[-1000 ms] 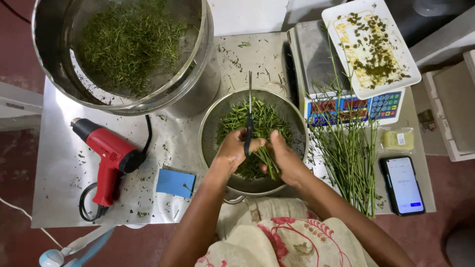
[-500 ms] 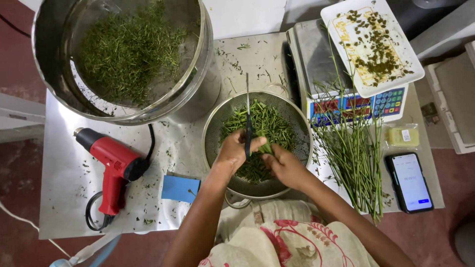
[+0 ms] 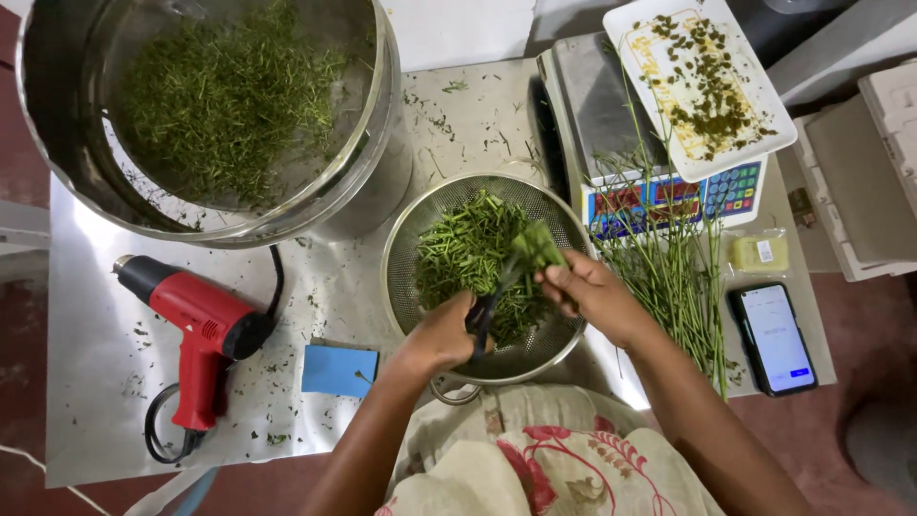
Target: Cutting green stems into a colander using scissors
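Scissors [image 3: 489,304] in left hand [image 3: 441,336] angle toward stems [image 3: 537,245] pinched by right hand [image 3: 585,291].

Lit white phone screen [image 3: 776,336] lower right; small yellow labelled packet [image 3: 759,253] above it.

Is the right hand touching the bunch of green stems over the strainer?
Touching. The head view shows the right hand pinching the green stems between its fingers, above the strainer.

Shiny perforated metal colander [image 3: 564,339]; big glossy steel pot [image 3: 368,182]; desk [image 3: 105,354] of dull brushed metal; heat gun [image 3: 196,330] of glossy red plastic.
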